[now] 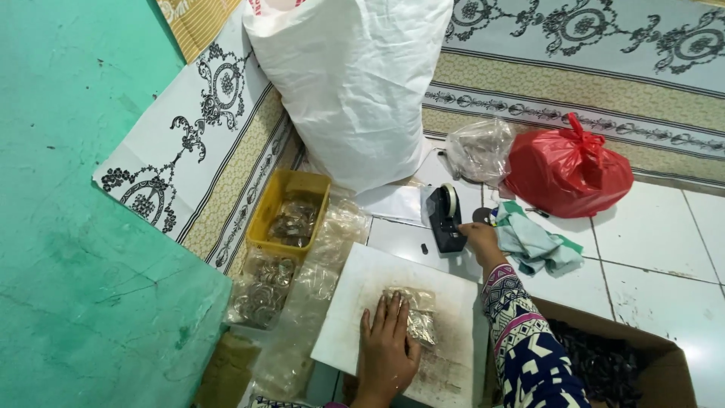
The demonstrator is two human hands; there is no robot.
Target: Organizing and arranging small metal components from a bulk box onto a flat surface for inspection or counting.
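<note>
Your left hand [387,344] lies flat, fingers together & stretched out, pressing down on a small clear packet [417,317] of shiny bits. The packet sits mid-way on the white board [453,332] near you, on the floor.

Your right hand [480,240] reaches far-right of the board to the black tape dispenser [446,219], fingers curled at its base; can't tell if it's pinching tape or just touching the dispenser, as the fingertips are hidden.

How far along, judging by what lies around: the packet under your palm looks filled & folded but not taped yet, so you're approx. mid-step on this one. To the left, a yellow tray [291,215] holds similar packets, & more lie in clear plastic [264,283] just near of it, so a fair batch looks done. Right & near, a cardboard box [627,363] has plenty of dark small pieces in it, so there's prob. lots left.

Far side: big white sack [355,83], a clear bag [479,147], a red bag [566,170], & a green-white cloth [532,242] just right of your right hand.
</note>
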